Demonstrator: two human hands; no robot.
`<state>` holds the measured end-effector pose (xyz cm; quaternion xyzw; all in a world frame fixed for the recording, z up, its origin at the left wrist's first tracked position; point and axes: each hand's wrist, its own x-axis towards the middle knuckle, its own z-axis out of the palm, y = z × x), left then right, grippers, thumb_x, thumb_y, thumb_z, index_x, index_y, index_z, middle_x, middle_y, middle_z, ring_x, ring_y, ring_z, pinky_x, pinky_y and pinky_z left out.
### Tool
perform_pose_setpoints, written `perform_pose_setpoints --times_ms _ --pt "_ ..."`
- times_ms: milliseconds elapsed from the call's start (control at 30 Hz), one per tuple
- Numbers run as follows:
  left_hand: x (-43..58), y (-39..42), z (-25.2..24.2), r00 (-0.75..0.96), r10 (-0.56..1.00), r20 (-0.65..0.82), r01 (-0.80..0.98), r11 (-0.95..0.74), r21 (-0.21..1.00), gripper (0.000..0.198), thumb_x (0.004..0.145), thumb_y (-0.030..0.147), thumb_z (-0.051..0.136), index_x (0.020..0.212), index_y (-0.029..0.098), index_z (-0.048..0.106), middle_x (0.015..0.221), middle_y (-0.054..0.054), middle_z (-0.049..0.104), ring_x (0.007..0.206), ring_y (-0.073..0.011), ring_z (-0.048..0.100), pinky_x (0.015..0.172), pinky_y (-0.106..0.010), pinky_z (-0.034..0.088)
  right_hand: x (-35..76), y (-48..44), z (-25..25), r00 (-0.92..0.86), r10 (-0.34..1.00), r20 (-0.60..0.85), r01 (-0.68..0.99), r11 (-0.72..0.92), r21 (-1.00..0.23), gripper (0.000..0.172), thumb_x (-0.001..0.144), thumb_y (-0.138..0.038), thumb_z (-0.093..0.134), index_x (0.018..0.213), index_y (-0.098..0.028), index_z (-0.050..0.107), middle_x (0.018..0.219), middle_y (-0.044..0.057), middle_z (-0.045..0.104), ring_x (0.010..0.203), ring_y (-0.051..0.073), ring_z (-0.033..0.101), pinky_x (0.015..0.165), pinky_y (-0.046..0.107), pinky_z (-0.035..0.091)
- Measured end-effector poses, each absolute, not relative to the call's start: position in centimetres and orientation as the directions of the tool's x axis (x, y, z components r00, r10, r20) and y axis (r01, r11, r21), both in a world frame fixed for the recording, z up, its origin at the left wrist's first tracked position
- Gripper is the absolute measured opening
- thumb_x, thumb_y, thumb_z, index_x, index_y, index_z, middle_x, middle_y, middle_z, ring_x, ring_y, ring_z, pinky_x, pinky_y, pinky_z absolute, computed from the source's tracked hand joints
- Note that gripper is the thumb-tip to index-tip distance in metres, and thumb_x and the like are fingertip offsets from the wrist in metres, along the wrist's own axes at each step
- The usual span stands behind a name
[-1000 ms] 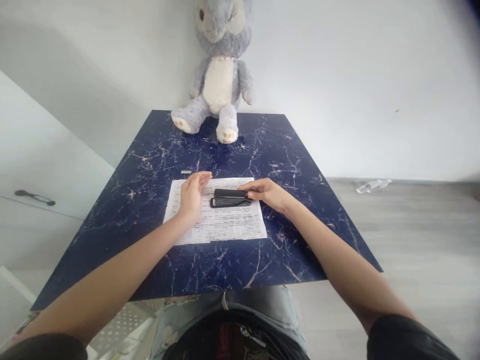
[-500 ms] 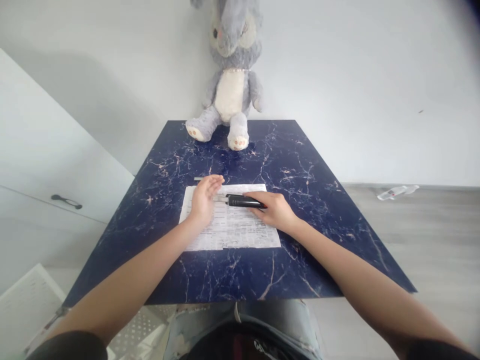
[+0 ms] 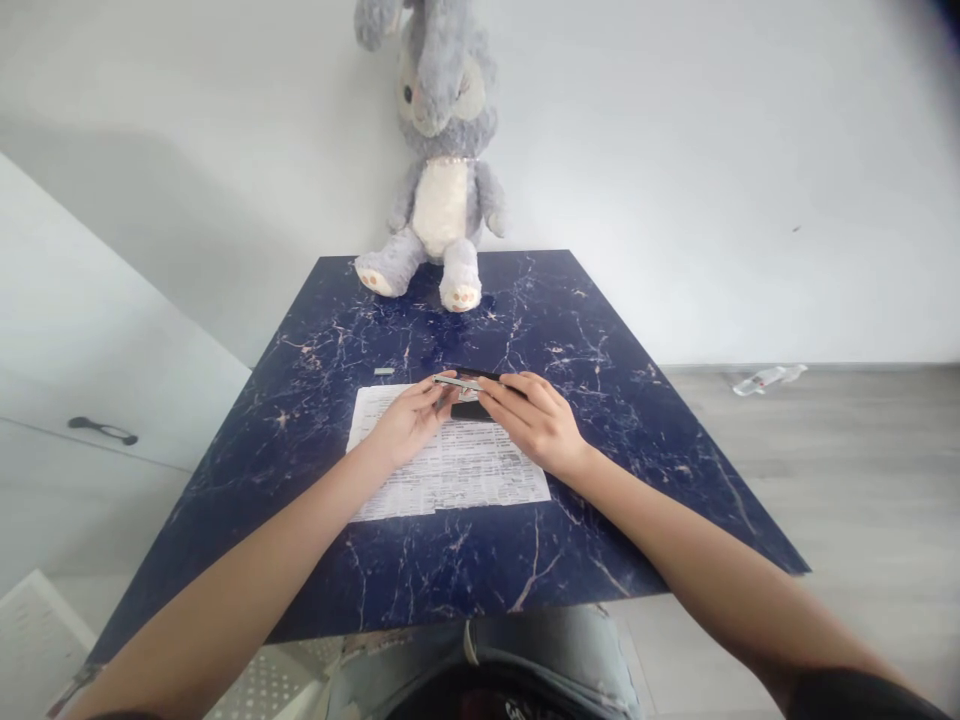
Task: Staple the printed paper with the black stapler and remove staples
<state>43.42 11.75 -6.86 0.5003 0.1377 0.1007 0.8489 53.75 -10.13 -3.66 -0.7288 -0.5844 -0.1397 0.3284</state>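
Observation:
A black stapler-like tool [image 3: 472, 410] with a metal strip is held between my two hands, over the upper part of a printed sheet of paper [image 3: 450, 465]. My left hand [image 3: 411, 420] pinches the tool's left end with its fingers. From the right, my right hand [image 3: 541, 420] wraps its fingers round the black and metal parts, which stand spread apart. A small grey strip [image 3: 384, 371] lies on the dark blue marbled table [image 3: 600, 500], just beyond the paper.
A grey plush toy [image 3: 442, 200] sits at the table's far edge against the wall. A white cabinet with a dark handle [image 3: 103, 431] stands at the left. On the floor at the right lies a clear plastic item [image 3: 769, 379].
The black tool now appears opened up, with its parts apart. My left fingers have closed on its left end, and my right hand has shifted its grip. The view has moved slightly.

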Motion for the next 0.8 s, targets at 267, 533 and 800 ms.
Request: perform_pose_setpoints --times_ms 267,533,800 --pt "41.7 11.7 -4.9 0.578 0.738 0.348 -0.264 -0.234 0.936 0.029 0.100 0.042 0.063 0.121 0.022 0.064 0.111 -0.009 0.077 0.094 -0.0223 0.077 0.096 -0.044 0.061 54.9 -9.7 -4.6 0.682 0.666 0.300 0.627 -0.323 -0.709 0.021 0.077 -0.025 0.078 0.097 -0.020 0.077 0.082 0.003 0.075 0.069 0.021 0.066 0.069 0.035 0.055" --pt "39.7 9.3 -4.2 0.682 0.008 0.731 -0.464 -0.768 0.441 0.018 0.088 0.022 0.079 0.106 0.026 0.078 0.095 -0.004 0.080 0.085 -0.0221 0.077 0.081 -0.036 0.062 54.2 -9.4 -4.1 0.411 0.710 0.572 0.817 -0.009 -0.576 0.042 0.086 -0.035 0.080 0.124 -0.022 0.069 0.117 0.011 0.073 0.108 0.029 0.066 0.095 0.049 0.053" --pt "40.1 8.7 -4.3 0.477 -0.332 0.814 -0.544 -0.838 -0.024 0.022 0.090 0.008 0.075 0.093 0.018 0.055 0.083 -0.004 0.074 0.068 -0.0139 0.066 0.064 -0.028 0.057 53.0 -10.2 -2.2 0.077 0.646 0.759 0.751 0.463 -0.470 0.029 0.095 -0.013 0.060 0.122 -0.019 0.070 0.113 0.012 0.072 0.100 0.023 0.069 0.088 0.043 0.059"
